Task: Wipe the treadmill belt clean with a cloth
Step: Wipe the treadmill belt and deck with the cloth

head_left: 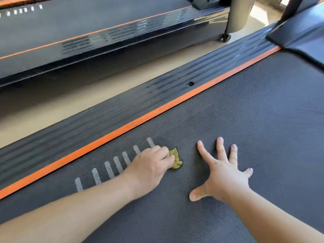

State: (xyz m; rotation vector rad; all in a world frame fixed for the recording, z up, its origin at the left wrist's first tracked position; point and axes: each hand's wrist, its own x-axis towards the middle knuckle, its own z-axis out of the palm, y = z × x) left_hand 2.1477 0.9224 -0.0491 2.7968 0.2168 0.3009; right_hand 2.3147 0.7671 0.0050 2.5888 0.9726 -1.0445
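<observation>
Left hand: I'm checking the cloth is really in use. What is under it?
A bunched yellow-green cloth lies under the left hand, on the treadmill belt. Only one edge pokes out past the curled fingers; the rest is covered.

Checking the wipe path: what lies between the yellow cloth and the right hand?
Only bare belt separates the cloth, gripped by the left hand, from the spread right hand, as the head view shows.
</observation>
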